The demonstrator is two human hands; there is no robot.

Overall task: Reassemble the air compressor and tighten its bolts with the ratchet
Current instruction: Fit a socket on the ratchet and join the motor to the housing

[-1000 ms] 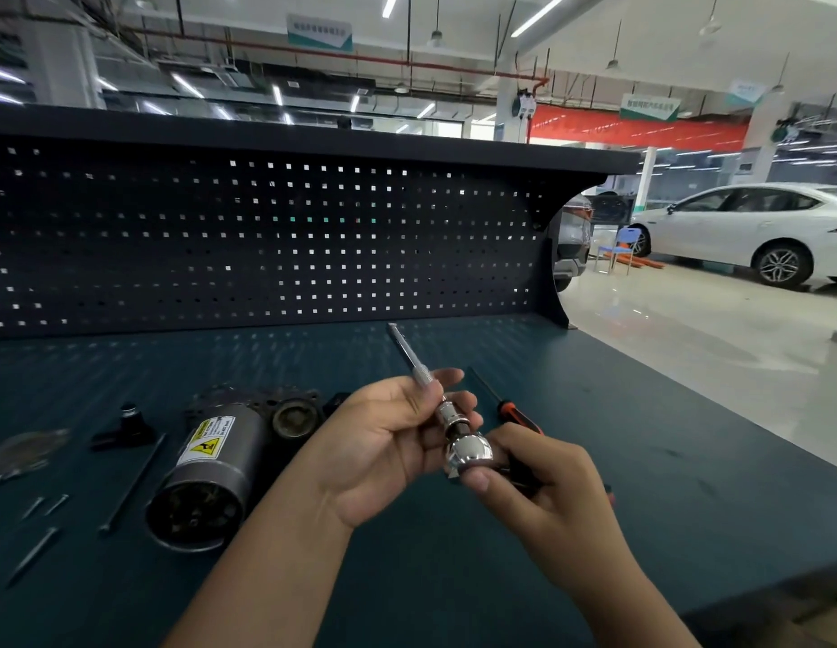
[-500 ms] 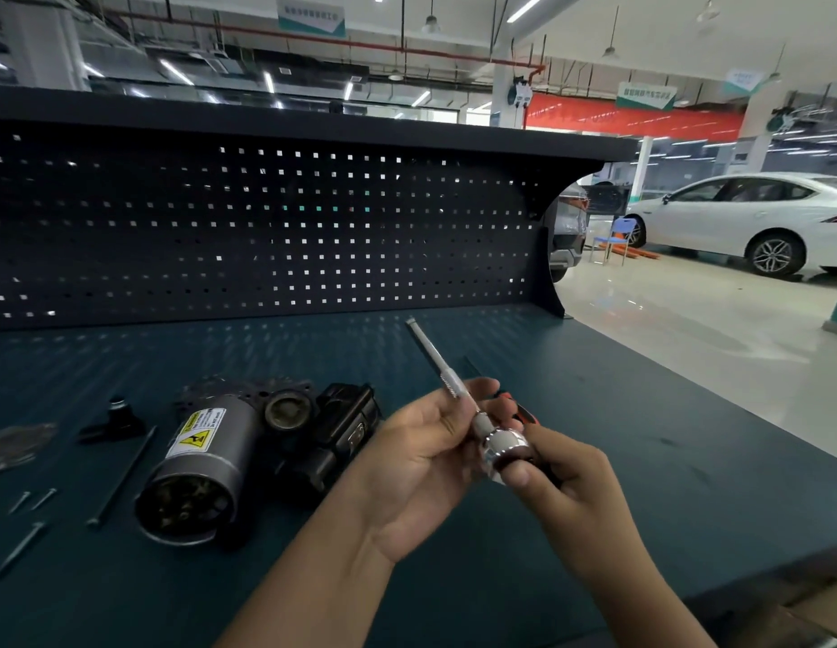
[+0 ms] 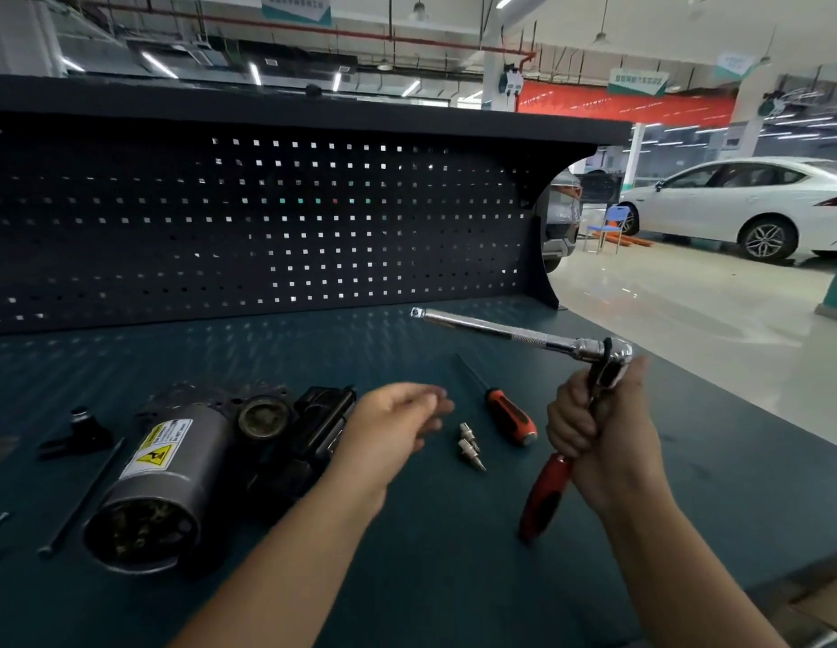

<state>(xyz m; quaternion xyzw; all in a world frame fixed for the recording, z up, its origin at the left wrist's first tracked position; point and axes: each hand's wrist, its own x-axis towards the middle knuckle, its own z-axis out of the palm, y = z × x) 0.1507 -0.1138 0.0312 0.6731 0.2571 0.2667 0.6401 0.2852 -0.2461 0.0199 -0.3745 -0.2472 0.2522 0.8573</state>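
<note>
R hand [image 3: 603, 432] grips ratchet [image 3: 547, 488]; L hand [image 3: 397, 425] blurred, prob. relaxed.

A dark teal workbench top [image 3: 687, 460] runs under a black pegboard back panel [image 3: 267, 226] pierced with rows of small square holes. A screwdriver [image 3: 507, 416] with an orange and black handle lies flat on the top, its thin shaft pointing toward the panel. Past the panel's right end, a glossy pale floor [image 3: 687, 297] opens out. On it stands 1 white car [image 3: 743, 203], side-on, with a blue chair [image 3: 610, 226] near its front. A grey vehicle [image 3: 563, 217] shows partly behind the panel's curved edge. A red banner [image 3: 626, 107] spans the far wall, with a green and white sign [image 3: 637, 81] hanging in front of it. Strip lights [image 3: 159, 65] glow on the ceiling.
</note>
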